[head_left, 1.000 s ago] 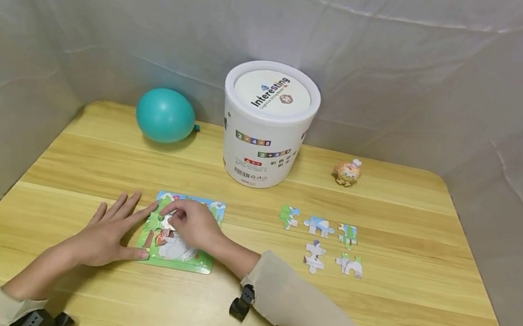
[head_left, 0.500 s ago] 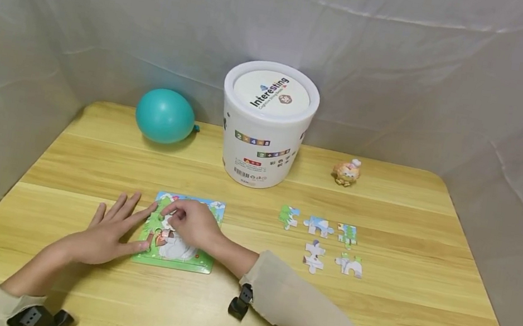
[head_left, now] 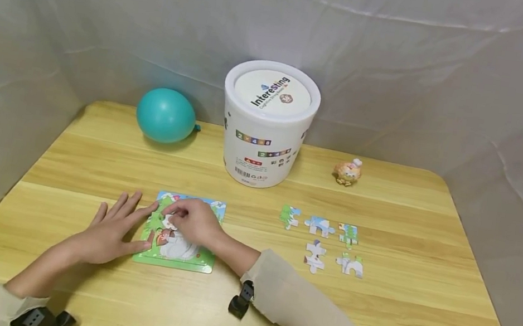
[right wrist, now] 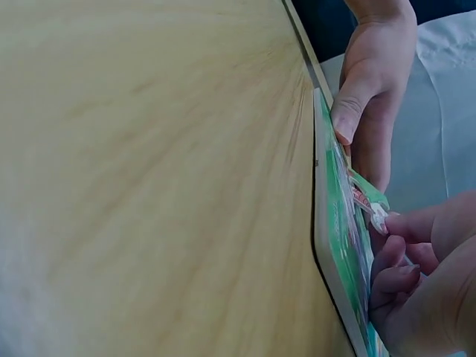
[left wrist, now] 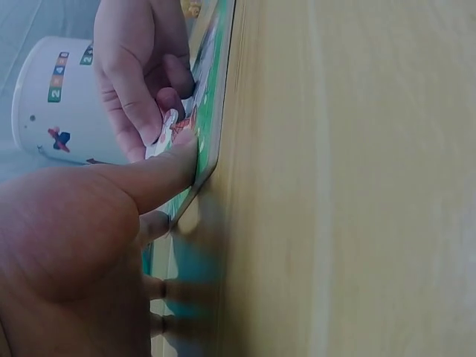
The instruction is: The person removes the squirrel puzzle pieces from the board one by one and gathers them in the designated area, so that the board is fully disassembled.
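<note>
A small jigsaw puzzle board [head_left: 199, 268] with a green and blue picture lies left of the middle of the table. Fingers spread, my left hand [head_left: 103, 238] steadies its left side, thumb and index fingertips at the edge. Over the board, my right hand [head_left: 196, 224] pinches a puzzle piece [right wrist: 378, 216] between thumb and fingers. Both wrist views show this white and green piece tilted up from the board, one side close to the picture. From above, the right hand hides much of the board's upper middle.
Several loose puzzle pieces [head_left: 319, 226] lie in two rows to the right. A white lidded bucket [head_left: 266, 130] stands at the back, between a teal balloon [head_left: 165, 115] and a small chick figurine [head_left: 347, 172]. Grey cloth [head_left: 405, 83] hangs behind the table.
My left thumb has shifted slightly up along the board's left side. The right hand stays at the same spot, pinching the puzzle piece.
</note>
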Motion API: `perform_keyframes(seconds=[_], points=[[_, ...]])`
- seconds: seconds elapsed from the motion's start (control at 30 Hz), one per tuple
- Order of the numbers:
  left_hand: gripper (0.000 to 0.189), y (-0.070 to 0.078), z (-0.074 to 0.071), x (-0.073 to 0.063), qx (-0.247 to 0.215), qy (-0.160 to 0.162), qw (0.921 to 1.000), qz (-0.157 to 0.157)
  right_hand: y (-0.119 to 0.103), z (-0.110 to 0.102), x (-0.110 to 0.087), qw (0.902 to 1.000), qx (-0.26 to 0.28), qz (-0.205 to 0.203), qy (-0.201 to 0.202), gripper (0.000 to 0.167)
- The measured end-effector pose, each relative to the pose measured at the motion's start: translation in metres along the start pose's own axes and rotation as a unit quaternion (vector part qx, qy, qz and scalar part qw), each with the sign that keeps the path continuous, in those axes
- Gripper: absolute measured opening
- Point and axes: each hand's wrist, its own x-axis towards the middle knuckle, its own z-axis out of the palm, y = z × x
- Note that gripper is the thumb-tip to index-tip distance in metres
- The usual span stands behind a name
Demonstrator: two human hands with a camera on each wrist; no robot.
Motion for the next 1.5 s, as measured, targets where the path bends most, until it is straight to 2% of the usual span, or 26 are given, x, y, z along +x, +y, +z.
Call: perform_keyframes(seconds=[0.2, 0.3, 0.5, 0.7, 0.87, 1.1, 1.37, 1.5], points=[[0.085, 0.0, -0.001, 0.0, 0.003, 0.003, 1.0, -0.004, 0.003, -0.004, 0.005, 0.9967, 0.077, 0.021, 0.015, 0.018], [0.085, 0.0, 0.0, 0.0, 0.003, 0.004, 1.0, -0.003, 0.005, -0.011, 0.004, 0.9954, 0.092, 0.026, 0.005, 0.018], [0.085, 0.002, 0.0, 0.0, -0.002, -0.001, 1.0, -0.007, 0.01, -0.037, -0.006, 0.9969, 0.074, 0.02, -0.018, 0.021], [0.086, 0.003, -0.001, 0.0, -0.007, -0.001, 1.0, -0.005, 0.022, -0.075, -0.024, 0.9968, 0.07, 0.024, -0.029, 0.021], [0.086, 0.003, -0.002, 0.0, -0.011, -0.005, 0.9999, -0.008, 0.039, -0.104, -0.041, 0.9973, 0.061, 0.026, -0.031, 0.021], [0.086, -0.002, 0.002, -0.002, -0.019, 0.009, 0.9998, 0.003, 0.067, -0.14, -0.068, 0.9969, 0.055, 0.043, -0.036, 0.02], [0.086, 0.001, 0.0, -0.002, -0.015, -0.003, 0.9999, -0.007, 0.082, -0.169, -0.096, 0.9954, 0.007, 0.076, -0.059, 0.018], [0.085, -0.002, 0.002, -0.001, -0.016, 0.01, 0.9998, 0.006, 0.09, -0.177, -0.106, 0.994, -0.014, 0.077, -0.076, 0.018]])
